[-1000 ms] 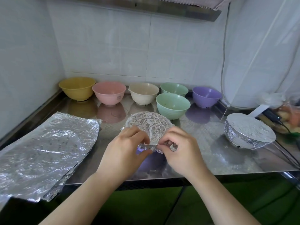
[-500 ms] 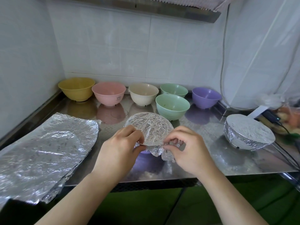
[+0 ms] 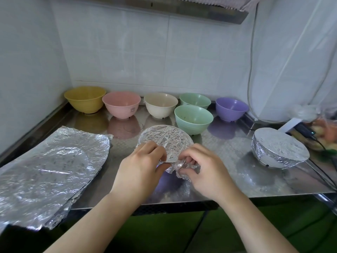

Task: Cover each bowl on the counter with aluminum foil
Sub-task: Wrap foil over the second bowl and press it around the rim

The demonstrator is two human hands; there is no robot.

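Since a second ago, both hands are working further round the foil-covered bowl point(image 3: 165, 141) at centre frame on the desk point(image 3: 228, 157). Left hand point(image 3: 141, 170) is pinching the rim; right hand point(image 3: 202, 168) is crimping loose foil point(image 3: 182, 169) underneath. Pressing tightly against the rim would seal best.

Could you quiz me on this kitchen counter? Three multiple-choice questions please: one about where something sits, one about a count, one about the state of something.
1. Where does the stack of foil sheets lie?
A. left side of the counter
B. inside the yellow bowl
C. on the shelf above

2. How many bowls stand uncovered?
A. three
B. six
C. nine

3. What state is the bowl on the right in?
A. upside down
B. bare
C. wrapped in foil

Answers:
1 A, the sheets spread over the counter's left end.
2 B, yellow, pink, cream, two green and purple stand open.
3 C, foil covers its top and sides.
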